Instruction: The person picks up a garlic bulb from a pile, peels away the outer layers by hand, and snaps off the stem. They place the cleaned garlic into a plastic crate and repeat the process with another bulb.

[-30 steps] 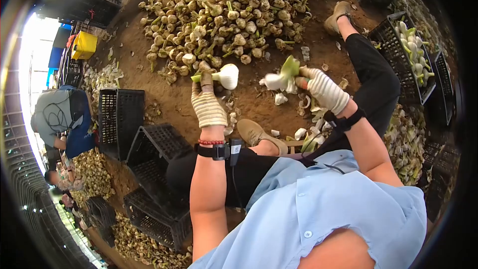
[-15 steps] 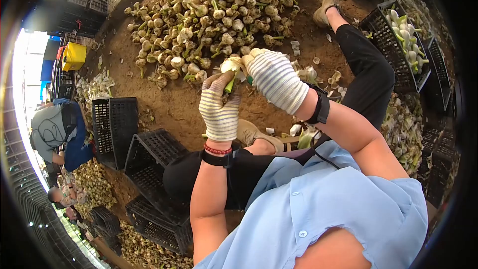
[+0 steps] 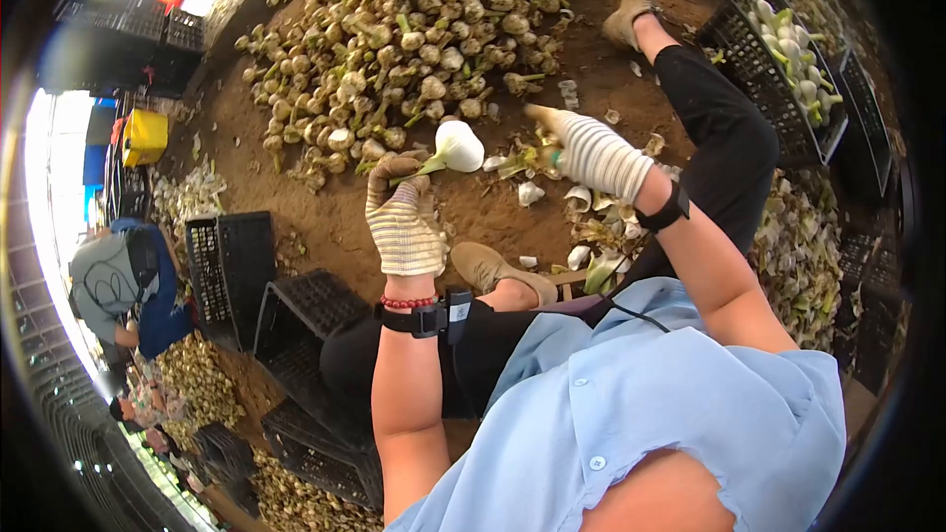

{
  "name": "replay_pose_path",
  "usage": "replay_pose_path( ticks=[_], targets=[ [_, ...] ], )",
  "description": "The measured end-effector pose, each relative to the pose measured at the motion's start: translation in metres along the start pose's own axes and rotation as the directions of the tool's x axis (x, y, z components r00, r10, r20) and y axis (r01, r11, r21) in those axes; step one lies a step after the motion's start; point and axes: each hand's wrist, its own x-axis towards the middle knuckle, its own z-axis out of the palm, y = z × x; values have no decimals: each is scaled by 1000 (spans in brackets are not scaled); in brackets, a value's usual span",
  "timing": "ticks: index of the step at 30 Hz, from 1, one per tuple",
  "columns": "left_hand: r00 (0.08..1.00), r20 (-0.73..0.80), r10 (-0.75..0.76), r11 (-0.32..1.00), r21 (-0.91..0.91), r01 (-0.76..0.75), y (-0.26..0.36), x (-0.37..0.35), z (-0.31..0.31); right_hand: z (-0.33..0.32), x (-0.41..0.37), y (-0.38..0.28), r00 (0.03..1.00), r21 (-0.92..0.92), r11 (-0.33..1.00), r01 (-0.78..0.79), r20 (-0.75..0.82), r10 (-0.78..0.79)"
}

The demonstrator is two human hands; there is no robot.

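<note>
Pinched in my left hand point(image 3: 404, 217), in a striped glove with dirty fingertips, is the green stem of a garlic bulb point(image 3: 459, 147). The bulb is white and smooth and points to the right. My right hand point(image 3: 601, 153), also gloved, is to the right of the bulb and apart from it, above loose peelings point(image 3: 591, 222). Its index finger points left, and a bit of something green shows by its curled fingers; what it grips is mostly hidden. Beyond both hands lies a big heap of unpeeled garlic point(image 3: 414, 39).
A black crate point(image 3: 769, 89) at the right holds peeled white bulbs. Black crates point(image 3: 232, 271) stand at the left. A yellow container point(image 3: 145, 138) is at the far left, and a person in a grey top point(image 3: 103, 271) bends nearby. My shoe point(image 3: 498, 274) is below the bulb.
The bulb now shows a clean white surface. My right hand has moved away from it to the right, among falling peelings. My left hand has shifted slightly left, still with the stem.
</note>
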Motion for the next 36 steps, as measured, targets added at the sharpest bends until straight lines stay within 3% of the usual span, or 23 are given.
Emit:
replay_pose_path(
  ticks=[1, 2, 3, 4, 8, 10, 11, 12, 13, 14, 15, 17, 18, 19, 21, 23, 27, 28, 30, 32, 33, 34, 36],
  targets=[
    [1000, -4, -8, 995, 101, 9, -2, 2, 5, 4, 0, 2, 953, 56, 957, 285, -127, -276],
    [998, 54, -30, 994, 107, 24, -3, 1, 12, -11, -10, -26, 980, 216, 956, 198, -61, -190],
    [993, 95, -74, 989, 134, 61, -3, -2, 21, -5, -7, -26, 895, 211, 874, 438, -194, -402],
    [982, 145, -119, 983, 156, 96, -3, -4, 31, -11, -11, -36, 913, 255, 877, 408, -104, -395],
    [945, 299, -133, 989, 95, 109, 7, -11, 71, -1, -18, 17, 993, 580, 814, 26, -111, 47],
    [952, 303, -36, 999, 4, 36, 3, 6, 46, -21, -30, 74, 917, 625, 765, 153, -379, 127],
    [942, 335, -27, 999, -8, 31, 4, 15, 36, -52, -54, 78, 896, 859, 461, 222, -366, 250],
    [940, 340, -37, 998, -27, 49, 8, 19, 32, -92, -71, 96, 864, 723, 656, 218, -455, 215],
    [943, 327, -57, 998, -3, 61, 8, 23, 26, -126, -63, 149, 924, 958, -33, 285, -266, 274],
    [949, 307, -75, 997, 25, 71, 9, 27, 21, -142, -84, 144, 651, 863, 270, 428, -501, 571],
    [945, 316, -79, 997, 21, 76, 6, 31, 15, -168, -92, 174, 573, 785, 75, 614, -509, 643],
    [946, 306, -108, 994, 36, 102, -3, 36, 6, -217, -107, 205, 327, 557, 109, 823, -622, 711],
    [946, 306, -111, 994, 36, 105, -3, 35, 7, -231, -116, 238, 302, 465, 67, 883, -671, 677],
    [948, 299, -109, 994, 37, 103, -2, 32, 9, -240, -122, 249, 186, 421, 248, 872, -755, 629],
    [955, 276, -104, 995, 31, 99, 1, 26, 11, -240, -118, 276, 120, 401, 241, 884, -693, 711],
    [962, 265, -66, 997, 46, 56, 6, 21, 14, -221, -100, 256, 156, 492, 220, 843, -613, 775],
    [988, 155, -12, 1000, -8, 14, 9, 15, 14, -131, -30, 185, 672, 865, 193, 464, -485, 559],
    [986, 169, 13, 1000, -27, -9, 10, 17, 10, -101, -4, 169, 730, 899, 147, 413, -423, 536],
    [990, 133, 50, 997, -72, -41, 19, 19, 6, -44, 41, 135, 891, 942, 329, 65, -203, 405],
    [993, 81, 86, 994, -81, -80, 28, 23, -2, 25, 88, 133, 939, 721, 691, -49, -203, 278],
    [991, 59, 122, 988, -106, -115, 33, 24, -5, 43, 105, 131, 942, 478, 841, -253, -77, 327],
    [993, 20, 113, 984, -138, -110, 39, 23, -6, 58, 115, 131, 916, 160, 903, -398, 15, 401],
    [991, -26, 130, 980, -149, -132, 43, 24, -20, 101, 117, 160, 893, -311, 863, -398, 86, 443]
  ],
)
